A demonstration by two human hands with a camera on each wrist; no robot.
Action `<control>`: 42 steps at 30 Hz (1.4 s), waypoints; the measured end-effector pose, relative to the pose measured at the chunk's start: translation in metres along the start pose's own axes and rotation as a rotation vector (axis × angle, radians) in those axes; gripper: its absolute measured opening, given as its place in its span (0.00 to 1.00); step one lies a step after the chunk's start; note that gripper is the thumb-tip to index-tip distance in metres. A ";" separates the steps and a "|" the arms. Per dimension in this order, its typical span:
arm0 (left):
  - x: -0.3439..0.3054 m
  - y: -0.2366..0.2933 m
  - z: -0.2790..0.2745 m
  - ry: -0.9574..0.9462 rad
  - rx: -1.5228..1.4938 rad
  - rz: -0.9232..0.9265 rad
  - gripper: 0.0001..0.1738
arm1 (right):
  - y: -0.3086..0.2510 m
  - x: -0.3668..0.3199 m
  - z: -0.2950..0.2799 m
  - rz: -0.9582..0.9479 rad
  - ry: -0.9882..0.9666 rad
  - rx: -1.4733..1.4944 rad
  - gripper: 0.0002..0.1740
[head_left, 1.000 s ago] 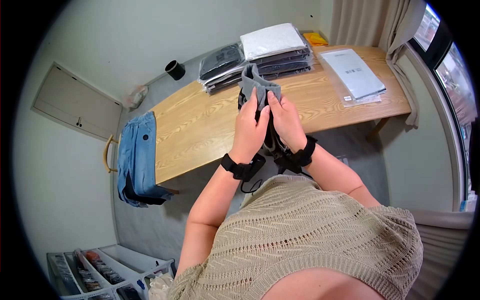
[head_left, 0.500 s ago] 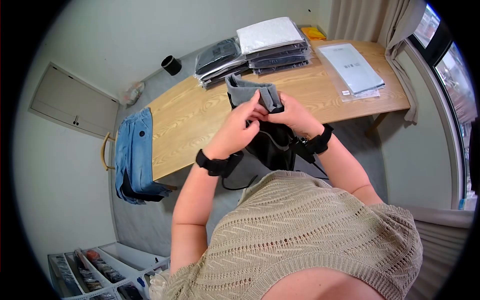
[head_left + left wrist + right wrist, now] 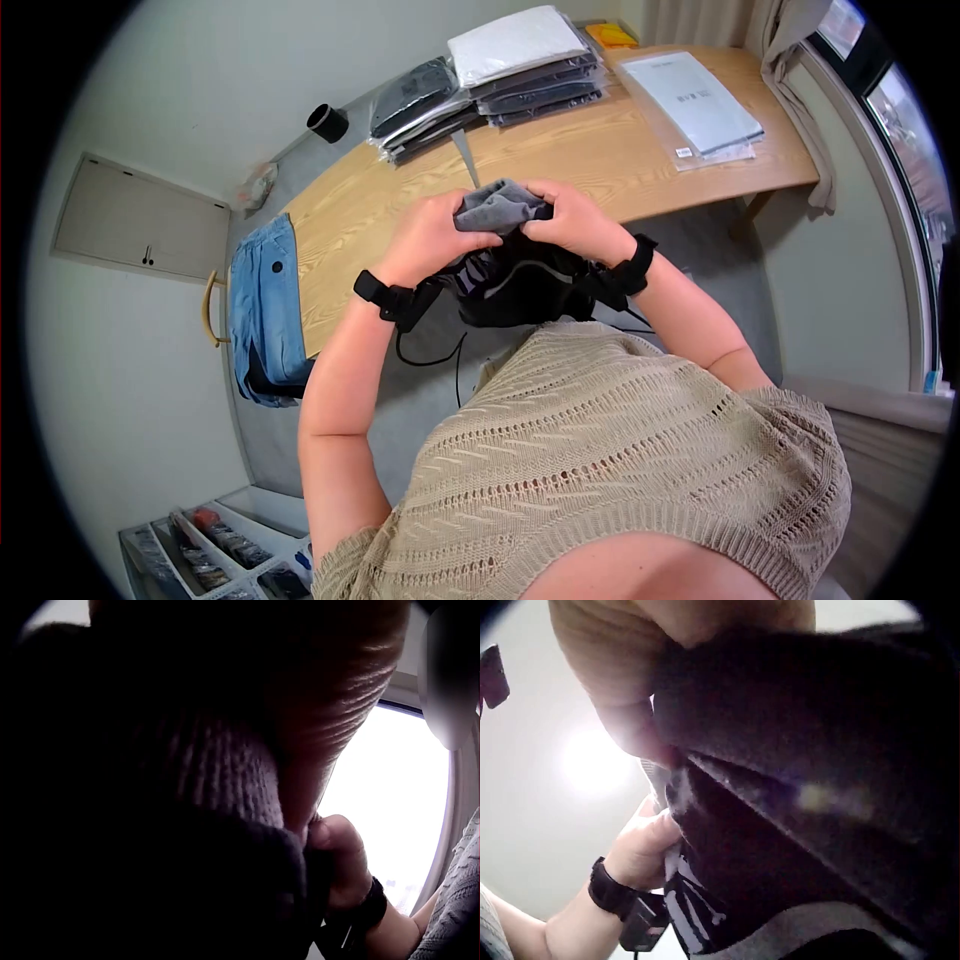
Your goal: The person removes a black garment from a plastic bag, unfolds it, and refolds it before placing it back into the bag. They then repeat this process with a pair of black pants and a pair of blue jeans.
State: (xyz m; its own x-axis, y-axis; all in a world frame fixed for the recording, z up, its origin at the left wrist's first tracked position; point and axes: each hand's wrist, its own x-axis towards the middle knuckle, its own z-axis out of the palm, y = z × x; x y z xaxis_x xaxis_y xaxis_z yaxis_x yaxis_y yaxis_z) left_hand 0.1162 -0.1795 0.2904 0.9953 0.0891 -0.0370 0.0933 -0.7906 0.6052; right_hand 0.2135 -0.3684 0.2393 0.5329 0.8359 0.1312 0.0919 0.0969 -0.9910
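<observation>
A wooden tabletop has bagged clothes at its far edge and blue jeans over its left end. On its right, a pale packet bears print and a small label, both too small to read. By its near edge, the left hand and right hand hold a dark garment, each grip pinching one side of its bunched grey band.

The person wears a tan knit top at the bottom of the frame, with short sleeves, rows of tiny holes and slanted bumps. Its neck edge has thin ridges. A black band wraps the left wrist, with a black box and thin black cable. Another black strap wraps the right wrist.
</observation>
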 end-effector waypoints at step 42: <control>-0.122 0.090 -0.258 0.944 0.274 -0.291 0.25 | 0.281 -0.065 -0.050 0.255 0.611 -0.293 0.18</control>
State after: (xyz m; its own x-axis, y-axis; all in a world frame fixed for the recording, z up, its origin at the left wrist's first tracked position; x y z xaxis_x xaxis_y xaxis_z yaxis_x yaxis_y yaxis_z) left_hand -0.0037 -0.1048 0.5547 0.5188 0.6463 0.5595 0.4479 -0.7630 0.4661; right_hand 0.2471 -0.4225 -0.0459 0.9351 0.3534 -0.0282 0.0774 -0.2812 -0.9565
